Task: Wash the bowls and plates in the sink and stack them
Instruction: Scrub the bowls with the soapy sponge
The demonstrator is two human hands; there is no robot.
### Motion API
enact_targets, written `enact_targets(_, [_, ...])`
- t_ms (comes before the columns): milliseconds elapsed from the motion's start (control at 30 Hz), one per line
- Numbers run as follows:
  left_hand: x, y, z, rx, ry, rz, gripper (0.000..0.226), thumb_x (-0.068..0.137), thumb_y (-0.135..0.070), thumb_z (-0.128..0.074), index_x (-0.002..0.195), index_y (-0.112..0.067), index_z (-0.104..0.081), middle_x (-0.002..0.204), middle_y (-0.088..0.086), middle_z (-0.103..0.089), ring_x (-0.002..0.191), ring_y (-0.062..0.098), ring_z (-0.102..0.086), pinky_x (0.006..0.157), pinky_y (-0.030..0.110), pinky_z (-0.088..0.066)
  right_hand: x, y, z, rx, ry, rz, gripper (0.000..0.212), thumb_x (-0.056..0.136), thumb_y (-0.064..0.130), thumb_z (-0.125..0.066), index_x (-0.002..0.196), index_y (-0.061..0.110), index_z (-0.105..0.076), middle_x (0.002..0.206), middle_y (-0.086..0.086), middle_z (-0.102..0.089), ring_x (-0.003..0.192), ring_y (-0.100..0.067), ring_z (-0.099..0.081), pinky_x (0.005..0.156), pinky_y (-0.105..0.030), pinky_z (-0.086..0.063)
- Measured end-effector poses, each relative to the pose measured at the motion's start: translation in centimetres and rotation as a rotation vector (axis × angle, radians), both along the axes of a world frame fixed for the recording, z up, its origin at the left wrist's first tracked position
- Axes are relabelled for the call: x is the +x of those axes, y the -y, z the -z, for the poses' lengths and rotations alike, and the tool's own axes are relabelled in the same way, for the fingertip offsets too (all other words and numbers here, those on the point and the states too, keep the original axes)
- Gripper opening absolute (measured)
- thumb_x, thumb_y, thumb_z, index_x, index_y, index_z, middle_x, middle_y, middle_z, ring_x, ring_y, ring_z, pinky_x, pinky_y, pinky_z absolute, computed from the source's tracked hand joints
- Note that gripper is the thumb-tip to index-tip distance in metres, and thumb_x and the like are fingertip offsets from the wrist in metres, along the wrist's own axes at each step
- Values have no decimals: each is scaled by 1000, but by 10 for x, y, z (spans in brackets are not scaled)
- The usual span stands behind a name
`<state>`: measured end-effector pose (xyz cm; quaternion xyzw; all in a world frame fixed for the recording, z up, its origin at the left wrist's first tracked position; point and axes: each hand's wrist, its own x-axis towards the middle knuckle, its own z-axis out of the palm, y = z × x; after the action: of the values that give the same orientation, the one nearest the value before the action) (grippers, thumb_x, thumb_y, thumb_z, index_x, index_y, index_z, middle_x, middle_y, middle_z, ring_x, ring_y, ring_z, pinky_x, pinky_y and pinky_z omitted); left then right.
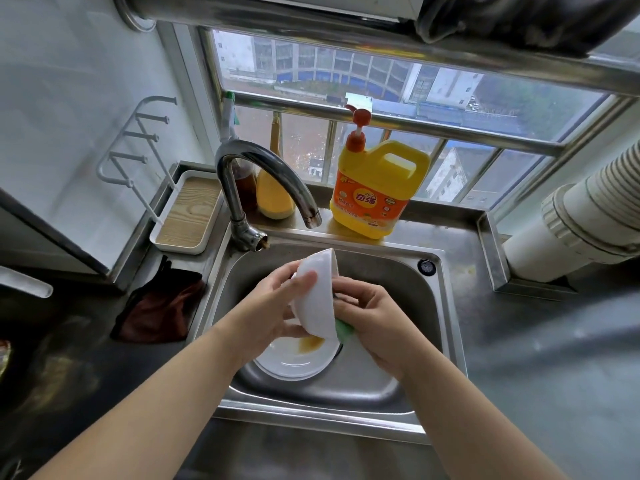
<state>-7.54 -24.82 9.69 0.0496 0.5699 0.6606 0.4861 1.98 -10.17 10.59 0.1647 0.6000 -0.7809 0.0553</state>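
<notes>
A white bowl [317,292] is held on its side over the steel sink [388,271], its opening turned to the right. My left hand [273,306] grips its outer wall from the left. My right hand [367,317] presses a green sponge [343,329] against the bowl's inner side; most of the sponge is hidden. Below them a white plate [294,362] lies in the sink bottom with a brown sauce stain on it. No water runs from the tap [270,174].
A yellow pump bottle of dish soap [375,192] stands on the sill behind the sink. A white tray with a wooden base [187,213] and a dark brown cloth [162,310] sit to the left. A white ribbed pipe [588,216] runs at the right, above steel counter.
</notes>
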Motion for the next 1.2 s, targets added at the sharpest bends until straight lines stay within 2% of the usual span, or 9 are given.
enact_targets(167, [-11, 3, -3, -130, 158, 135, 76, 74, -65, -65, 127, -12, -57, 112, 24, -65, 91, 35, -67, 75, 45, -59, 2, 4, 4, 253, -123, -74, 31, 73, 6, -70, 87, 32, -77, 124, 10, -58, 121, -15, -52, 99, -32, -48])
enact_targets(333, [-5, 3, 1, -158, 150, 134, 87, 66, -75, -62, 132, -19, -52, 120, 23, -63, 98, 36, -68, 73, 42, -59, 0, 0, 6, 93, 51, 13, 26, 84, 6, -68, 106, 18, -73, 118, -5, -66, 111, -27, -61, 98, -47, -49])
enact_targets(533, [2, 5, 12, 35, 13, 33, 102, 44, -45, -93, 135, -32, -47, 123, 14, -58, 110, 33, -63, 82, 52, -55, -5, 0, -8, -79, 98, 78, 26, 91, 13, -58, 116, 7, -65, 107, -17, -69, 94, -28, -66, 83, -39, -56])
enact_targets(667, [0, 4, 6, 32, 53, 37, 94, 50, -51, -88, 132, -23, -51, 126, 21, -56, 107, 36, -64, 74, 45, -58, -4, 1, -6, 89, 22, 1, 23, 92, 10, -59, 112, 12, -70, 116, -10, -66, 108, -29, -62, 96, -49, -49])
enact_targets(767, [-5, 4, -3, 10, 119, 46, 78, 66, -56, -71, 129, -13, -54, 117, 25, -62, 92, 32, -68, 64, 38, -59, -2, 3, -2, 224, -111, -86, 27, 84, 9, -65, 102, 26, -74, 130, 6, -56, 124, -19, -51, 104, -46, -44])
enact_targets(867, [-7, 4, -10, -69, 168, 106, 73, 73, -59, -63, 127, -10, -55, 111, 27, -65, 81, 29, -69, 58, 35, -59, -2, 0, -2, 336, -137, -168, 32, 78, 11, -69, 90, 40, -75, 123, 19, -55, 123, -16, -49, 104, -44, -43])
enact_targets(1000, [-6, 4, -5, -85, 121, 142, 84, 66, -70, -64, 132, -20, -48, 120, 23, -63, 93, 34, -70, 70, 40, -60, -1, -4, -2, 135, -15, -50, 27, 85, 5, -66, 107, 21, -72, 121, -2, -64, 113, -26, -60, 98, -47, -48])
enact_targets(1100, [-6, 5, 4, 10, 35, 68, 102, 47, -50, -90, 136, -35, -43, 127, 16, -56, 108, 35, -64, 83, 50, -56, -4, -2, -6, -16, 54, 26, 26, 88, 12, -61, 113, 14, -68, 107, -12, -70, 98, -27, -66, 88, -42, -54])
enact_targets(1200, [-1, 4, 6, 51, -44, 14, 97, 51, -28, -87, 137, -37, -42, 123, 14, -56, 107, 32, -64, 84, 51, -55, -8, 0, -11, -91, 66, 71, 22, 86, 15, -61, 106, 12, -68, 99, -12, -71, 89, -24, -67, 82, -39, -55])
